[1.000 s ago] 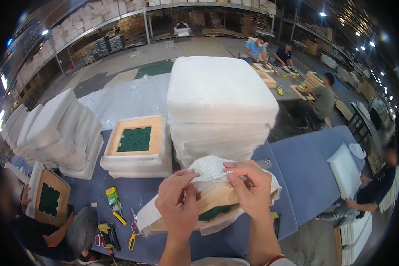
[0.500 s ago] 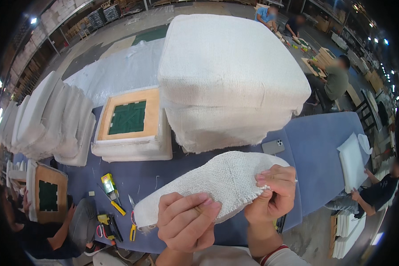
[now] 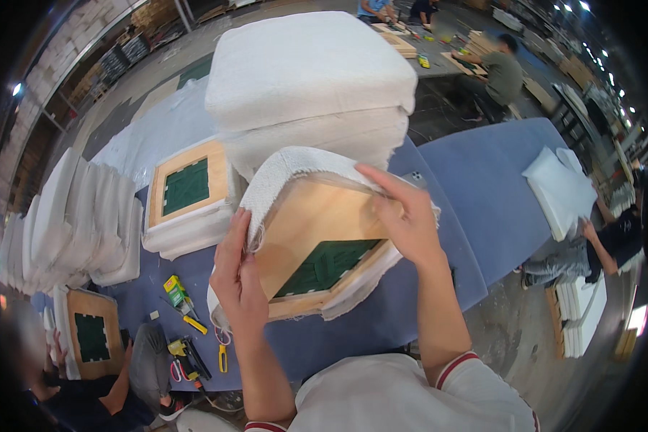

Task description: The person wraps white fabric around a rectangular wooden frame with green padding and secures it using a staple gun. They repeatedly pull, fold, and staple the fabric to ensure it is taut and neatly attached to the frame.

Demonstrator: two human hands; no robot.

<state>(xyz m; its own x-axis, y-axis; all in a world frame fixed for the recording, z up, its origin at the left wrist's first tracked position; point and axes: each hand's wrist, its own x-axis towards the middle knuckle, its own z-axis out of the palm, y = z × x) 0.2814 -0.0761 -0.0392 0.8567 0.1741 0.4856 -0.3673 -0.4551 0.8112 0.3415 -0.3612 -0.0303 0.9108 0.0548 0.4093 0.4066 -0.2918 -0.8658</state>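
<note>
In front of me is a tilted seat cushion, its wooden frame [image 3: 295, 223] facing up around a dark green webbed opening [image 3: 327, 266]. White woven fabric [image 3: 288, 164] wraps over its far edge, with frayed ends along the wood. My left hand [image 3: 239, 284] grips the cushion's left edge, fingers outside and thumb on the inner side. At the far right corner, my right hand [image 3: 409, 219] is closed over the fabric-covered edge, index finger lying along it. The cushion's padded side faces away from me and is hidden.
Stacked white cushions [image 3: 309, 65] rise behind; more cushions [image 3: 86, 216] stand in a row at left. Scissors, a yellow-handled screwdriver [image 3: 194, 324] and a staple gun [image 3: 187, 358] lie on the blue table [image 3: 367, 331]. Co-workers sit at left [image 3: 93, 396] and right [image 3: 612, 245].
The cushion has turned from its fabric side to its wooden underside. My hands have moved apart, from pinching the fabric's near edge to gripping the left edge and far right corner.
</note>
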